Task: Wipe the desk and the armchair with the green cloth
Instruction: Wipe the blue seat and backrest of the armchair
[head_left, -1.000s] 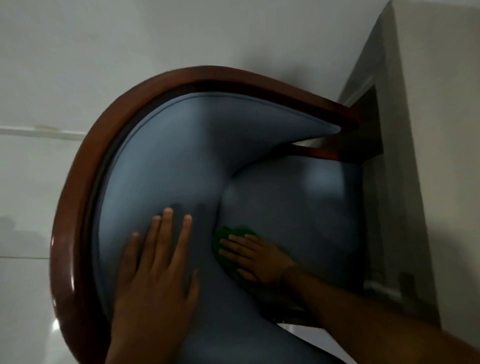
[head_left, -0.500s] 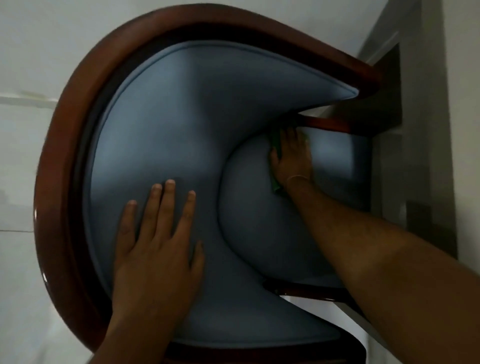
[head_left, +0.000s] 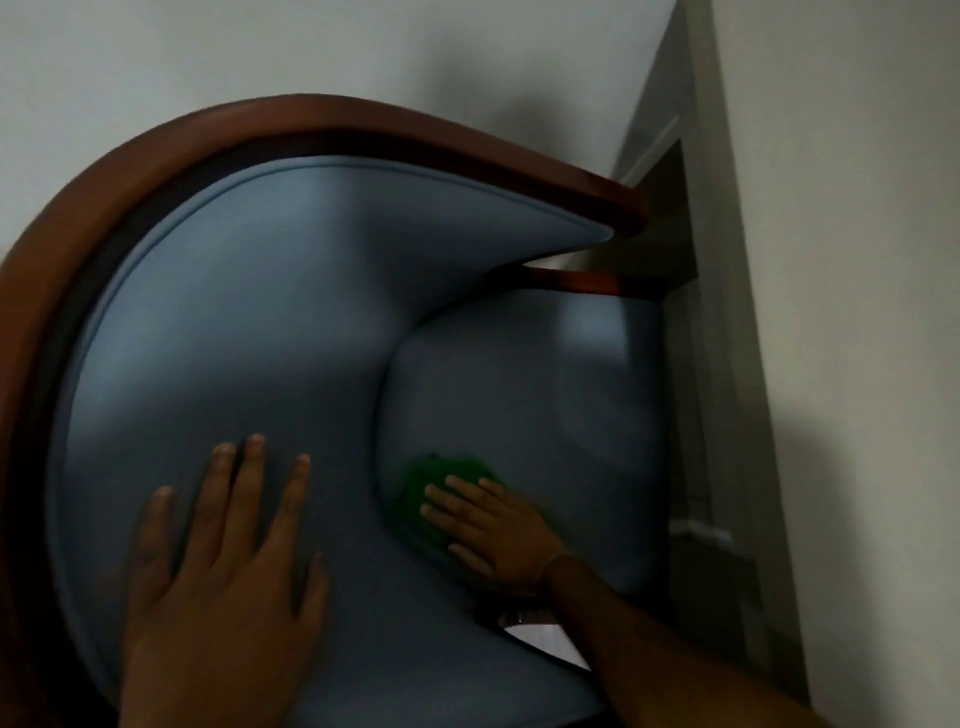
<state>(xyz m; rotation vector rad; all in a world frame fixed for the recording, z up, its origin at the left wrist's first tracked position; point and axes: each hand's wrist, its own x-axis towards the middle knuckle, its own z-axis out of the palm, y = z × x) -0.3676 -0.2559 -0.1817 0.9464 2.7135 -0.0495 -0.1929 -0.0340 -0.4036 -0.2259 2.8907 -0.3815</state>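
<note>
Pressing the crumpled green cloth (head_left: 423, 491) flat-palmed at the seat's seven o'clock, the right hand (head_left: 493, 530) wiped the blue-upholstered, wooden-rimmed armchair (head_left: 249, 312); the left hand (head_left: 223, 561), splayed wide, apparently steadied its backrest.

Dim light, pale glossy floor (head_left: 156, 62), beige wall (head_left: 857, 260) at right

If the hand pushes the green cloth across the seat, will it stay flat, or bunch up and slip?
The cloth already looks crumpled under the right hand, so it is probably floppy and would bunch further. The seat looks smooth, so it would likely slide easily. It seems light: flat fingers alone cover it.
</note>
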